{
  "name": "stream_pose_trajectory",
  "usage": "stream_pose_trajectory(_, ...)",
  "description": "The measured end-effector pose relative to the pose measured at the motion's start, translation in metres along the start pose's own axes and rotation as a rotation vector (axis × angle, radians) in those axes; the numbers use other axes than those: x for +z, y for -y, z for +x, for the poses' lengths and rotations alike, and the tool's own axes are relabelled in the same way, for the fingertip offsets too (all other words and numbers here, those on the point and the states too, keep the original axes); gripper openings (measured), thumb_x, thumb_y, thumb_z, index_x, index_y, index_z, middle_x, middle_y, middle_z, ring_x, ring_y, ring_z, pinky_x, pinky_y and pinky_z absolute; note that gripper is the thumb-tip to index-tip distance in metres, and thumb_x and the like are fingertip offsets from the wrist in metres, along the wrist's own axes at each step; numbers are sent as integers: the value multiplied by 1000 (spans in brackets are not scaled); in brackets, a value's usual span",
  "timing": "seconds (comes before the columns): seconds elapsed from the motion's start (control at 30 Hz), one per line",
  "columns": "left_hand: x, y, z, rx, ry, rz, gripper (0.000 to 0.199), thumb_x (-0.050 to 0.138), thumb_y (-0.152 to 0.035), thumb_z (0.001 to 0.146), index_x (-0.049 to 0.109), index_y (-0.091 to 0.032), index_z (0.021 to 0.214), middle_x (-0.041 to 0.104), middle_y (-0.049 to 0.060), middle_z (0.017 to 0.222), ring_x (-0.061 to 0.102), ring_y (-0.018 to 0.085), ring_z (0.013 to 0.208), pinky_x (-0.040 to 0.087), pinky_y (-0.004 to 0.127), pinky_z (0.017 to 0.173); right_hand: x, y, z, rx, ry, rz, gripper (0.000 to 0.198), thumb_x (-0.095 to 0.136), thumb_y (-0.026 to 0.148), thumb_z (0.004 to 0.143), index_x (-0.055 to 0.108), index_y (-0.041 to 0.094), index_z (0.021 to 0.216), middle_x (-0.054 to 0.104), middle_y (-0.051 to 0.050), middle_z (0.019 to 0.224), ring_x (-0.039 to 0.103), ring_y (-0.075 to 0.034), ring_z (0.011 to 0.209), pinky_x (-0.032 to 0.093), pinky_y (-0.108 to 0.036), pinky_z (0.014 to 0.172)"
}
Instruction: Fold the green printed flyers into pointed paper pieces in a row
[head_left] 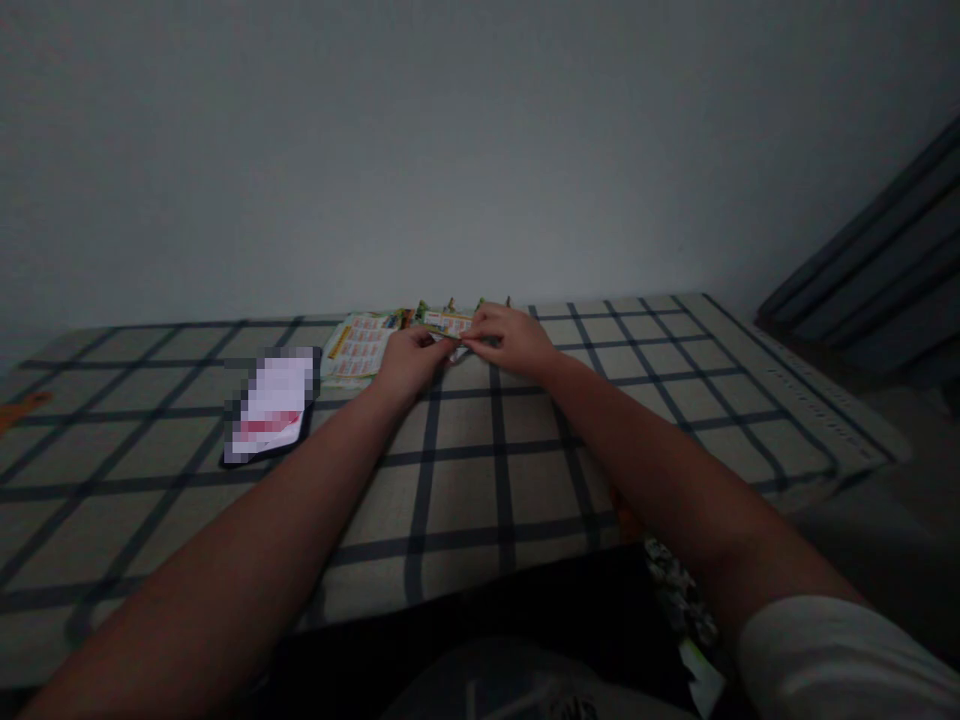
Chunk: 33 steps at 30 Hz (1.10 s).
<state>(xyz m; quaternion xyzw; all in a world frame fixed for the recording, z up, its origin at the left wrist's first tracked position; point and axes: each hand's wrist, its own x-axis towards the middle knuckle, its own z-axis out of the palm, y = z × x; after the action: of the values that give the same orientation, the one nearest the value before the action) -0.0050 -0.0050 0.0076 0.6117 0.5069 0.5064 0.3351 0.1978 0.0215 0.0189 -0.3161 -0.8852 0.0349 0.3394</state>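
Note:
My left hand (409,362) and my right hand (514,338) meet at the far side of the table, fingers pinched on the near edge of a small printed packet (448,322). It has a white panel with reddish print and green, yellow and dark edges. My fingers cover much of it. Just left of my left hand lies a larger flat packet (364,345), glossy and pale green at its rim, with blocks of red print and a yellow strip. The dim light leaves the print unreadable.
A phone (274,405) with a lit, pixelated screen lies on the checked tablecloth (465,490), left of my left forearm. Behind the table rises a plain wall (480,150). A dark curtain (885,220) hangs at the right. Something orange (22,408) shows at the left edge.

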Motion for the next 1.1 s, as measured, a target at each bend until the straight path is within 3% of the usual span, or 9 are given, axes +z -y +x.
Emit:
stream_pose_trajectory(0.27,4,-5,0,-10,106,-224,39,84,-46,67,76,-17,91,76,6,90,65,17,75,51,26,64,-4,5,-4,27,33,-90,31,58,37,99,78,22,118,68,-8,118,63,-20,102,45,-28,81)
stream_pose_trajectory(0.47,0,-1,1,-67,-18,-40,42,78,-59,77,70,-18,73,65,3,63,58,16,59,44,26,52,-3,8,-6,33,59,-95,33,60,38,98,75,24,124,64,-9,121,61,-20,100,44,-28,79)
stream_pose_trajectory(0.53,0,3,3,-96,-47,-40,43,77,-59,78,69,-18,71,65,3,63,56,15,57,43,26,51,-3,9,-5,51,23,-51,32,60,38,99,74,25,125,62,-8,119,59,-19,99,45,-28,78)
stream_pose_trajectory(0.63,3,5,6,-63,-42,-151,41,77,-58,78,74,-17,81,73,6,78,62,17,66,51,28,59,-3,8,-1,99,-93,31,30,58,38,101,75,22,120,57,-9,116,57,-19,96,45,-29,78)
stream_pose_trajectory(0.8,4,2,5,-4,-33,-208,42,79,-57,78,77,-17,91,78,9,93,68,20,80,55,29,66,3,-4,8,283,-296,166,32,61,36,98,65,17,123,57,-9,109,53,-17,85,46,-31,76)
stream_pose_trajectory(0.87,3,2,5,9,-32,-185,45,79,-60,78,77,-17,91,78,10,91,68,21,79,55,28,65,7,-8,9,334,-275,270,36,65,39,95,63,18,125,59,-6,103,50,-14,77,45,-29,72)
stream_pose_trajectory(1.0,2,2,4,13,-23,-209,52,80,-64,75,77,-16,94,78,10,93,69,21,83,55,28,66,10,-9,7,355,-79,408,30,65,44,94,64,16,84,55,0,76,48,-13,68,40,-26,63)
stream_pose_trajectory(1.1,3,0,4,0,17,-257,54,82,-65,73,76,-17,98,78,10,101,70,22,89,55,27,67,8,-9,6,426,-12,505,35,63,43,96,58,17,73,51,3,63,48,-12,61,36,-25,59)
